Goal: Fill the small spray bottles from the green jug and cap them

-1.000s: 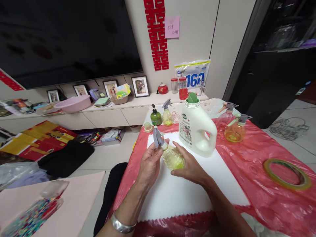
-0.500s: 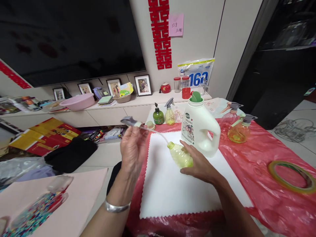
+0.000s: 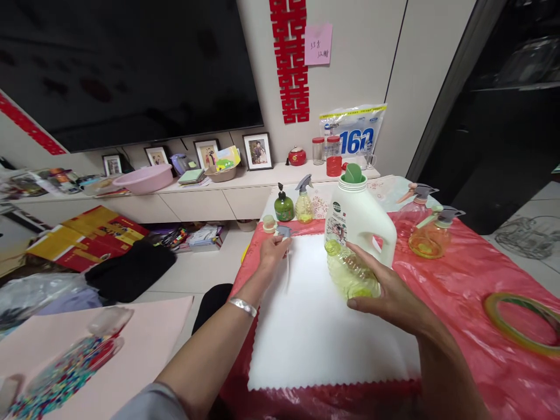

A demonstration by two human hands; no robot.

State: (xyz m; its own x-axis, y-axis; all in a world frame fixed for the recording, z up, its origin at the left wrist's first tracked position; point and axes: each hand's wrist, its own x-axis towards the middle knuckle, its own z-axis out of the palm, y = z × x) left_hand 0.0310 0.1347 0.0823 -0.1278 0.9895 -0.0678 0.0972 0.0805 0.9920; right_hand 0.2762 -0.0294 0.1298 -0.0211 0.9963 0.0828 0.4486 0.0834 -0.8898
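My right hand (image 3: 387,291) grips a small clear yellow-green spray bottle (image 3: 347,270) with its top off, tilted over the white mat (image 3: 315,326). My left hand (image 3: 272,251) reaches to the mat's far left corner, closed on the grey spray head (image 3: 284,231), whose thin dip tube (image 3: 287,270) hangs down toward me. A large white detergent jug (image 3: 356,219) with a green spout stands just behind the bottle.
At the table's far edge stand a green pump bottle (image 3: 283,207), a yellow spray bottle (image 3: 304,201) and a small round cap (image 3: 268,223). Two orange spray bottles (image 3: 426,236) sit at right. A tape ring (image 3: 525,318) lies on the red plastic cover (image 3: 464,291). Clutter covers the floor at left.
My left hand pulled the spray head with its tube out of the bottle and carried it to the mat's far corner. My right hand moved the bottle right, next to the jug.
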